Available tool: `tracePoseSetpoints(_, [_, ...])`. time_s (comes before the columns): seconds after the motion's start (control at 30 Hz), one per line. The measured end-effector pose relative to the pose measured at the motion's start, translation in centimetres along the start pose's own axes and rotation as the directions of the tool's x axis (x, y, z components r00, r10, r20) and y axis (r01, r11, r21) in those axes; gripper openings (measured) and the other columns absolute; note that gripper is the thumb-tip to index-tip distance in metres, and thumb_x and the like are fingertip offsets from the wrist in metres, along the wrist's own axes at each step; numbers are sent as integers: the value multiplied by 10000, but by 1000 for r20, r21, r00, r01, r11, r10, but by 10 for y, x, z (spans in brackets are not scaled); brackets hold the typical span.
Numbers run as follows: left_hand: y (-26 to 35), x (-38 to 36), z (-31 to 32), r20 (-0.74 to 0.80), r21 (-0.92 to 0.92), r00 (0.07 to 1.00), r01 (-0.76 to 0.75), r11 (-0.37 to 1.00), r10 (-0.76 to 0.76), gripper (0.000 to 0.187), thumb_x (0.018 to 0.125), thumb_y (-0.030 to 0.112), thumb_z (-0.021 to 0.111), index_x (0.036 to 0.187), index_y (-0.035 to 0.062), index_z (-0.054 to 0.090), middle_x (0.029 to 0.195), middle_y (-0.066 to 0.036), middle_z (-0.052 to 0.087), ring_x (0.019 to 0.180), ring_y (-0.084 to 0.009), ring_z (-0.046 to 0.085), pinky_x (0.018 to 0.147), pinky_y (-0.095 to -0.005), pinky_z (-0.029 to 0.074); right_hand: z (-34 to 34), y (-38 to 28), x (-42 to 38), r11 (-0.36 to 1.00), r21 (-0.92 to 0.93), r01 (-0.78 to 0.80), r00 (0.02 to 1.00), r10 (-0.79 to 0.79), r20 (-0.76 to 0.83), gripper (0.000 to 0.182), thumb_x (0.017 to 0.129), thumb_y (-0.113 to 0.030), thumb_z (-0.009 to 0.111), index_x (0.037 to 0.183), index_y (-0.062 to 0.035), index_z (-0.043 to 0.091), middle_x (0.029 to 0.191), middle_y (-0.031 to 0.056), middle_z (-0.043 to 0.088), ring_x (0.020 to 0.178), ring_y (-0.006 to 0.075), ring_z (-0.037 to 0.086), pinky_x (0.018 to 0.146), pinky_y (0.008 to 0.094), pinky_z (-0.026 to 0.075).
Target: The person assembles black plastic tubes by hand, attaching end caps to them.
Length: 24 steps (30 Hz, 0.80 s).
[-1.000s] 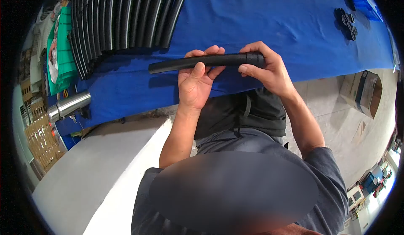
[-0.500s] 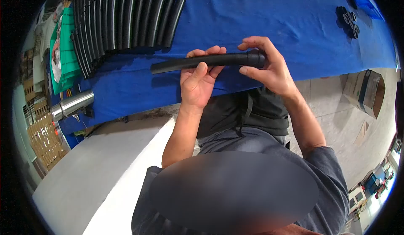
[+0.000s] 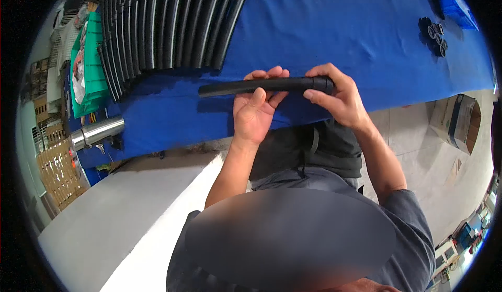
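Observation:
A black plastic tube [image 3: 225, 89] is held almost level over the table's front edge, with a wider ringed collar [image 3: 322, 84] at its right end. My left hand [image 3: 253, 117], palm up, supports the middle of the tube between its thumb and fingers. Around the collar end curls my right hand [image 3: 346, 101], its thumb on the near side and its fingers on the far side. The very tip of the collar is partly hidden by that hand.
Several similar black tubes [image 3: 180, 30] lie side by side at the back left of the blue cloth [image 3: 324, 25]. Small black rings [image 3: 438, 38] cluster at the far right. A green crate [image 3: 94, 77] and a metal cylinder [image 3: 99, 131] stand left. A cardboard box [image 3: 452, 122] sits on the floor.
My right thumb and fingers have closed in on the collar end. The tube lies a little more level, and the whole view has shifted slightly.

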<state>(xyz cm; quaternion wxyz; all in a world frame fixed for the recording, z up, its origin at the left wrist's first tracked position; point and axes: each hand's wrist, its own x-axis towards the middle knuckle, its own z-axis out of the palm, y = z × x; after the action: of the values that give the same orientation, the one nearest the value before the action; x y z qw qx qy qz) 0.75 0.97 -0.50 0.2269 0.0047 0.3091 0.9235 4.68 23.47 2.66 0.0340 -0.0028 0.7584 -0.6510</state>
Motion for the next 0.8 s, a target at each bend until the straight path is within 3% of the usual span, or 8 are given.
tracePoseSetpoints(0.03, [-1,0,-4,14,-13,1000,0,1000,0,286,987,129,685,1250,79,586,1344,-218,627,1325,-389,573,1080,-500,543,-1,0,0,989,-119,86,996,-88,-9,364,904,-151,796,1181,9,624,955,91,701,908,137,667,796,292,535])
tracePoseSetpoints(0.17, [-4,-1,-14,68,-60,998,-3,998,7,275,1002,122,658,1260,64,585,1365,-232,619,1355,-407,543,1105,-529,517,4,-4,-1,990,138,40,997,-31,-65,399,897,-161,813,1199,11,618,940,62,683,888,137,660,796,303,543])
tracePoseSetpoints(0.27, [-2,-2,-14,62,-51,998,-9,999,12,288,1001,107,652,1278,70,586,1373,-228,621,1358,-412,539,1119,-542,500,1,1,-3,917,318,-243,970,225,92,376,902,-161,810,1177,9,618,888,39,676,799,103,648,713,272,543])
tracePoseSetpoints(0.4, [-2,-5,-7,11,-20,1000,-19,1000,19,281,987,81,667,1253,66,580,1310,-227,648,1312,-422,576,1081,-527,534,1,0,-8,986,124,-109,993,104,49,317,919,-167,788,1140,-2,631,780,-3,642,701,73,622,602,259,500])
tracePoseSetpoints(0.53, [-1,-4,-10,36,-55,999,-1,998,3,297,977,79,683,1257,62,588,1325,-243,639,1328,-417,565,1088,-527,534,-1,-2,-7,982,173,-74,995,61,78,302,926,-166,777,1129,-3,625,729,30,646,673,95,630,582,285,488])
tracePoseSetpoints(0.63, [-1,-3,-14,55,-76,999,4,997,0,313,973,79,684,1272,45,597,1350,-246,626,1343,-403,554,1094,-530,532,-5,-10,-6,972,153,-179,977,157,147,284,918,-114,776,1139,-16,628,857,21,659,794,74,645,675,254,508])
tracePoseSetpoints(0.73, [-1,0,-10,48,-89,999,-2,996,6,318,974,71,678,1281,42,601,1359,-237,627,1358,-398,541,1117,-530,512,3,-4,-6,997,74,19,1000,-21,23,308,910,-118,782,1154,-13,626,891,16,647,814,70,607,692,261,480])
tracePoseSetpoints(0.8, [-2,-1,-7,28,-78,1000,-8,997,10,316,976,67,674,1282,42,600,1356,-233,631,1362,-398,538,1125,-528,505,4,-5,-5,993,30,115,993,-114,-43,360,872,-142,796,1164,-18,626,918,103,661,848,178,640,741,352,496])
